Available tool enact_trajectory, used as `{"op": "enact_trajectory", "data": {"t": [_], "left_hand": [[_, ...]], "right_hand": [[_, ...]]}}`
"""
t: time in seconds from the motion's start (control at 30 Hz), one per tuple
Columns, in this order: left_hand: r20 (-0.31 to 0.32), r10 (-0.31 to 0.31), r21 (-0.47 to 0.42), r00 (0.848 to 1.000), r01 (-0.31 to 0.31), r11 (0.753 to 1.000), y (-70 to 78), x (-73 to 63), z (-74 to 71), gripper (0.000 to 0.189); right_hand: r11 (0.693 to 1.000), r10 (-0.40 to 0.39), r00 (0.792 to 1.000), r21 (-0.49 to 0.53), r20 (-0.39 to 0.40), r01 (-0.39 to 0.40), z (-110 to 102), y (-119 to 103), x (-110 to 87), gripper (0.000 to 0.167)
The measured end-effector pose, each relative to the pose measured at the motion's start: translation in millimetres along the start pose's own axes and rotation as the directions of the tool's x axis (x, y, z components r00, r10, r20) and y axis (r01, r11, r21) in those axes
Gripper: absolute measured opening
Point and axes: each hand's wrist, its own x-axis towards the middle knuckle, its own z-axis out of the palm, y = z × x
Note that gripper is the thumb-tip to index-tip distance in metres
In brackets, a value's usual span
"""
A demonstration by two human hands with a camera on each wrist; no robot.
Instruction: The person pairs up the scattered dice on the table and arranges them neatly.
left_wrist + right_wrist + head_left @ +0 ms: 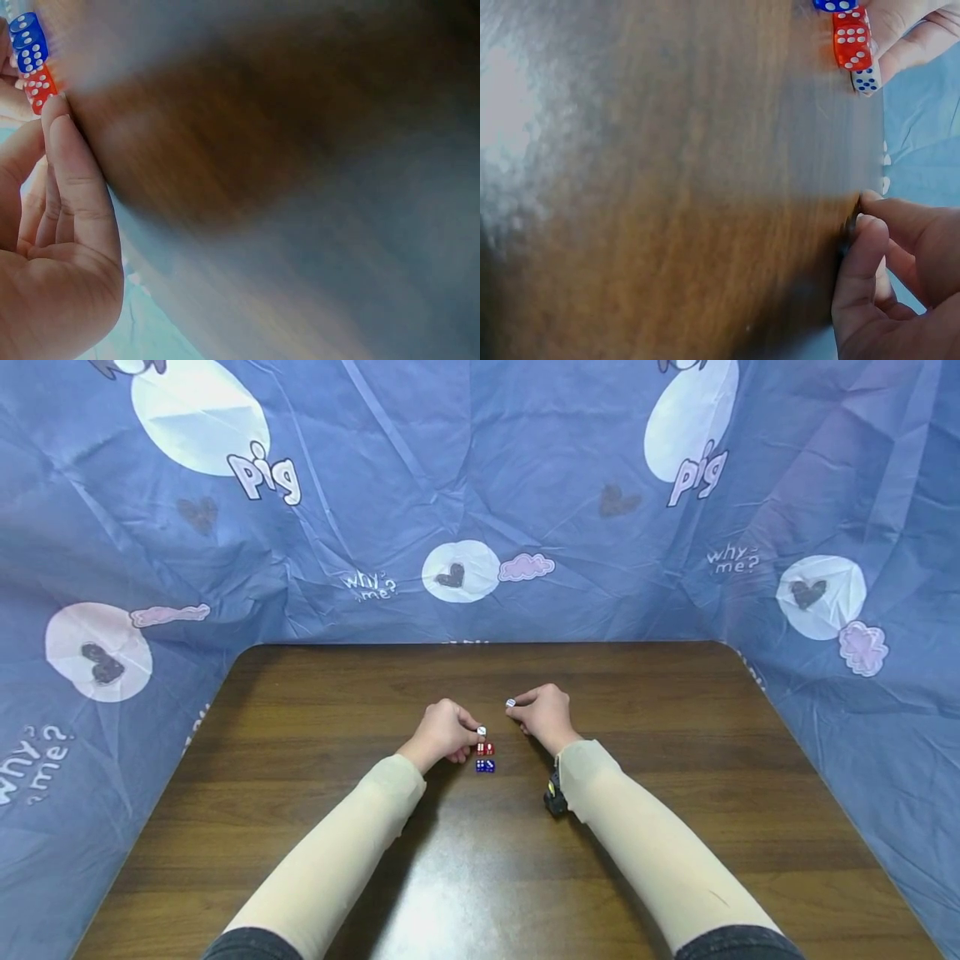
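Between its thumb and fingertips, my left hand (pixel 444 732) pinches a white die (pixel 482 731) right behind two red dice (pixel 486 748). In front of the red pair, nearer to me, sit two blue dice (pixel 485 766). The right wrist view shows that white die's blue pips (pixel 866 80) beside the red dice (pixel 853 39). Farther back and to the right, my right hand (pixel 546 714) pinches a second white die (pixel 511 702). Its fingers (pixel 862 259) hide that die in the right wrist view. The left wrist view catches the blue dice (pixel 28 46) in line with the red.
The dice are on a brown wood-grain table (pixel 675 693) with rounded far corners. Blue printed cloth (pixel 480 485) hangs behind it and along both sides. A small black device (pixel 555 797) sits at my right wrist.
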Motion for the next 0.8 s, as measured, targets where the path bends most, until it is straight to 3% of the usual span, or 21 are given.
{"op": "enact_trajectory", "data": {"t": [0.17,0.37,0.63,0.8], "left_hand": [[-0.001,-0.009,0.002,1.0,0.009,1.0,0.3,0.1,0.5,0.008],[-0.007,0.0,0.01,1.0,0.0,1.0,-0.5,0.6,0.8,0.008],[-0.008,-0.011,0.01,1.0,0.011,1.0,0.1,0.8,1.5,0.01],[-0.013,-0.02,0.002,1.0,0.02,1.0,0.2,0.4,2.6,0.011]], "right_hand": [[0.999,-0.037,0.999,-0.034,0.006,0.037,-0.6,2.0,-3.4,0.017],[0.989,-0.104,0.992,-0.098,0.067,0.11,-4.3,2.5,-13.1,0.017],[0.981,-0.158,0.972,-0.082,0.175,0.174,-3.6,1.1,-23.3,0.017],[0.962,-0.199,0.957,-0.143,0.212,0.232,-1.8,-0.3,-25.8,0.016]]}}
